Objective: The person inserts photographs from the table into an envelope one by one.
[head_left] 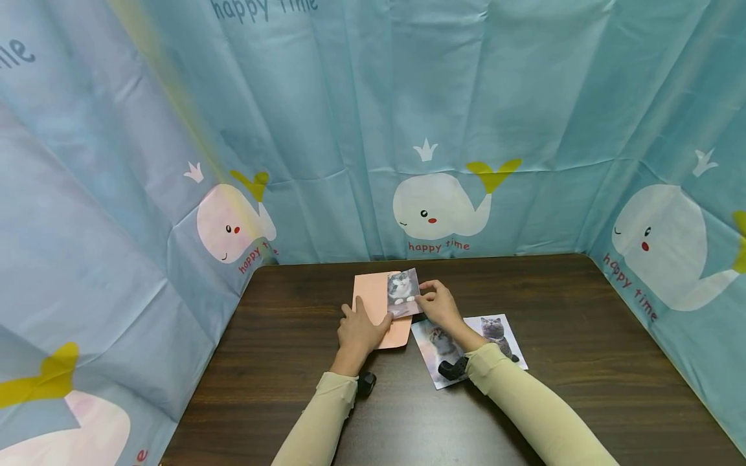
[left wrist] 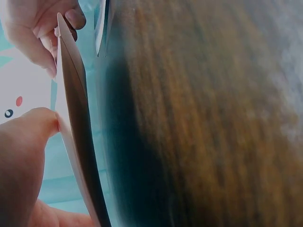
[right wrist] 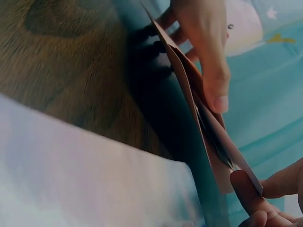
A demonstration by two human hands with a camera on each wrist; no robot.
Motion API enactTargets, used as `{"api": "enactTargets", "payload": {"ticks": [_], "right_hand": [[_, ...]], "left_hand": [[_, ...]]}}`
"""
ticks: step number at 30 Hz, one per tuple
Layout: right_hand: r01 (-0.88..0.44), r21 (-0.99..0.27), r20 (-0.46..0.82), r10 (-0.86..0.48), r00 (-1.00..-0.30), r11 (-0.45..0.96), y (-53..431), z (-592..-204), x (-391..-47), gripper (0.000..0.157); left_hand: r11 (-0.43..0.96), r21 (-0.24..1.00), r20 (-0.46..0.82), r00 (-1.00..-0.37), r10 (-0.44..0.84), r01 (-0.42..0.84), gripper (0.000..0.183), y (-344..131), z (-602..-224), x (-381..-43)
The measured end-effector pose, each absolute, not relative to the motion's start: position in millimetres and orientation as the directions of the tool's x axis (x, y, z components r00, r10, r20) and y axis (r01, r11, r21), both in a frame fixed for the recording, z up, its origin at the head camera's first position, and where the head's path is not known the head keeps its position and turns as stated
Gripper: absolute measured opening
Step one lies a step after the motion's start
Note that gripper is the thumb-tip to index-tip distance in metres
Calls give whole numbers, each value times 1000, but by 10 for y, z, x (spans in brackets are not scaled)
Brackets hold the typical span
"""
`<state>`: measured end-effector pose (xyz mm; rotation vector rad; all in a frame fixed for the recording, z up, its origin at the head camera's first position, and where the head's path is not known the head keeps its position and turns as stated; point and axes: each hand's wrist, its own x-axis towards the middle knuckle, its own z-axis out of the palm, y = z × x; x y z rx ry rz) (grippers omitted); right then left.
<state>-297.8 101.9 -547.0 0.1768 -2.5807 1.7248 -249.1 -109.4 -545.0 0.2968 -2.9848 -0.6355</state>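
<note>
My left hand (head_left: 359,331) holds a pale pink envelope (head_left: 368,285), its thumb pressing near the open side. My right hand (head_left: 440,304) pinches the right edge of a small cat photo card (head_left: 403,288) between thumb and fingers. The card overlaps the envelope's right side. In the right wrist view, the envelope's mouth (right wrist: 194,94) gapes and the card (right wrist: 232,146) sits partly between its layers. In the left wrist view, the left thumb (left wrist: 35,125) touches the envelope's face (left wrist: 68,123), with the right hand (left wrist: 35,28) beyond it.
Two more cat picture cards lie on the dark wooden table (head_left: 280,362) under the right forearm: one with a kitten (head_left: 428,353), one with a grey cat (head_left: 513,336). A whale-print curtain (head_left: 350,129) borders the table behind and at both sides.
</note>
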Motion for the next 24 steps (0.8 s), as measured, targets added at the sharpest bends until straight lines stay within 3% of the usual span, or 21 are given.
{"api": "enactTargets", "payload": {"ticks": [24], "right_hand": [[-109,-893,77,-91,-993,436,739,-5481,-3009,26]], "left_hand": [[898,401,23,-978,-206,-180,107,-1092,-5449,-2498]]}}
